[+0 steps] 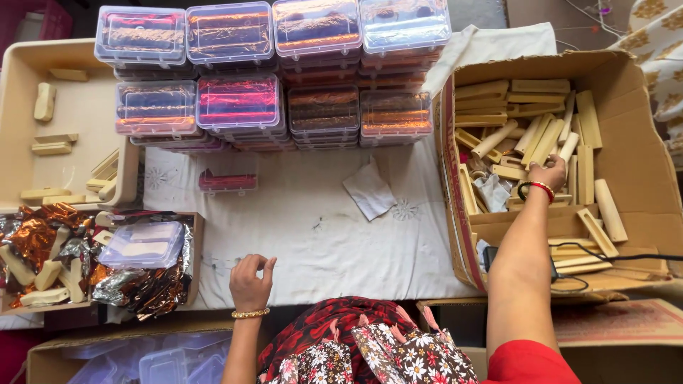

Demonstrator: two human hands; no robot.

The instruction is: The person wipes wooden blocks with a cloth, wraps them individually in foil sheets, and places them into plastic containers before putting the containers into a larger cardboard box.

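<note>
Clear boxes: two rows of stacked, lidded clear plastic boxes [274, 71] along the counter's far edge, showing dark, orange and pink contents.
Single box: one small clear box [228, 181] with red contents just in front of the stacks, left of centre.
Cardboard box: a large open brown carton [640, 156] at the counter's right edge, filled with pale wooden sticks.
Foil wrappers: crumpled copper and silver foil [43, 235] in a shallow carton at the left edge.
Empty box: one clear box [146, 244] resting on that foil.
</note>
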